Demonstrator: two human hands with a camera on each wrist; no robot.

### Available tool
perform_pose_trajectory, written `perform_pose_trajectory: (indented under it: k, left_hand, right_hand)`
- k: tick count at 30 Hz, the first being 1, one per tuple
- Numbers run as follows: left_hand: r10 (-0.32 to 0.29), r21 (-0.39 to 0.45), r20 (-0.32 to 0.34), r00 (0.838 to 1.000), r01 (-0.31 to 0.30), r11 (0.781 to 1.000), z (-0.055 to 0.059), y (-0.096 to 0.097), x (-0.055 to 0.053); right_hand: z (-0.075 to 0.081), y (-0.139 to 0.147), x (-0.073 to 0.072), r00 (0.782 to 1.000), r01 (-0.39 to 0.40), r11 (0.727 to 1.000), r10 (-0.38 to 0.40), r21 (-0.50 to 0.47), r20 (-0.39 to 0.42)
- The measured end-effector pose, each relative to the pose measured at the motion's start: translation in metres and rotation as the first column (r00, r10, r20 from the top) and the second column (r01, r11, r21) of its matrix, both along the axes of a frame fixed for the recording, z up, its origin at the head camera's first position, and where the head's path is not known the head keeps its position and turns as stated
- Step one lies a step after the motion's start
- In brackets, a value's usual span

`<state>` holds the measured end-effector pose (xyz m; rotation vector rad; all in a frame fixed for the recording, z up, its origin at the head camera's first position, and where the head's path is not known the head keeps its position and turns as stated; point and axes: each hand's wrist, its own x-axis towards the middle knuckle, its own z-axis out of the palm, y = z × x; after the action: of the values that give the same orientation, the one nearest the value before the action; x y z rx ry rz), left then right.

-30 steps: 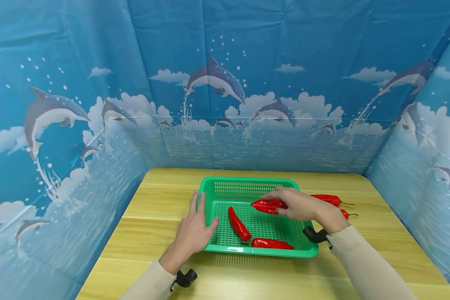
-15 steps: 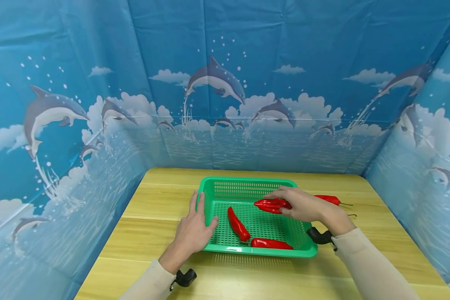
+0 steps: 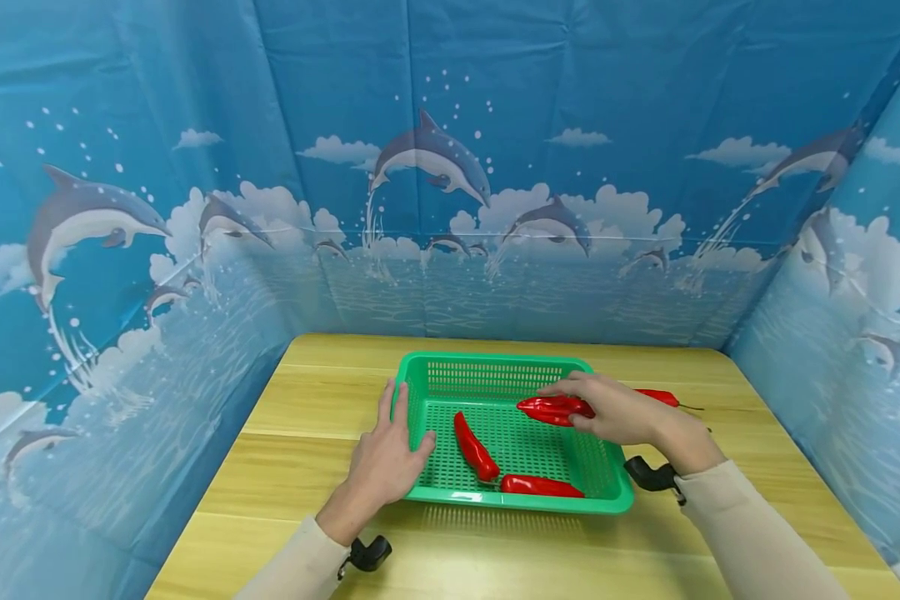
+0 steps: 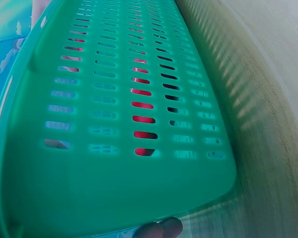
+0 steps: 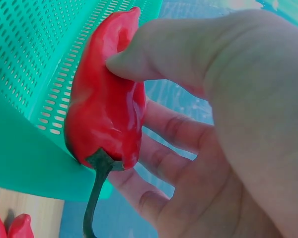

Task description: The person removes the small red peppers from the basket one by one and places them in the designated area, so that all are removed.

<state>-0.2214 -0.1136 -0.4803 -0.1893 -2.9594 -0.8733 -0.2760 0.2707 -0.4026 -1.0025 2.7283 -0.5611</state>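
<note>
My right hand [image 3: 618,410] pinches a red pepper [image 3: 553,409] between thumb and fingers, above the right side of a green plastic basket [image 3: 495,359]. In the right wrist view the pepper [image 5: 107,94] hangs with its green stem toward the camera, the thumb pressing on its side. At the basket's left rim rests my left hand [image 3: 386,460], its fingers extended and thumb over the inside. Two more red peppers lie in the basket: one slanted [image 3: 475,448] left of the middle, one lengthwise [image 3: 542,486] along the near wall.
Beyond the right hand, a red pepper [image 3: 658,396] lies on the wooden table [image 3: 270,492] right of the basket, partly hidden by the arm. In the right wrist view, pepper ends [image 5: 21,227] show on the table. A dolphin-print curtain [image 3: 450,275] surrounds the back and sides.
My right hand has drifted slightly right with the pepper, hiding more of the peppers on the table. The left hand stays on the basket's rim.
</note>
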Motion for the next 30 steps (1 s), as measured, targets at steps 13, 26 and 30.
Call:
perform_pose_trajectory:
  k: [13,26,30]
  left_hand:
    - [0.002,-0.002,-0.002,1.0,-0.002,1.0,-0.002,0.0,-0.002]
    - [-0.004,0.002,-0.002,1.0,0.004,1.0,-0.002,-0.002,-0.003]
    - [-0.007,0.007,-0.008,1.0,0.007,1.0,-0.003,-0.002,-0.003]
  right_hand:
    - [0.005,0.007,0.003,0.999,0.038,0.999,-0.037,-0.008,0.014]
    - [0.009,0.02,0.008,0.996,0.078,0.996,-0.076,-0.052,0.044]
    - [0.008,0.024,0.009,0.996,0.078,0.996,-0.076,-0.053,0.036]
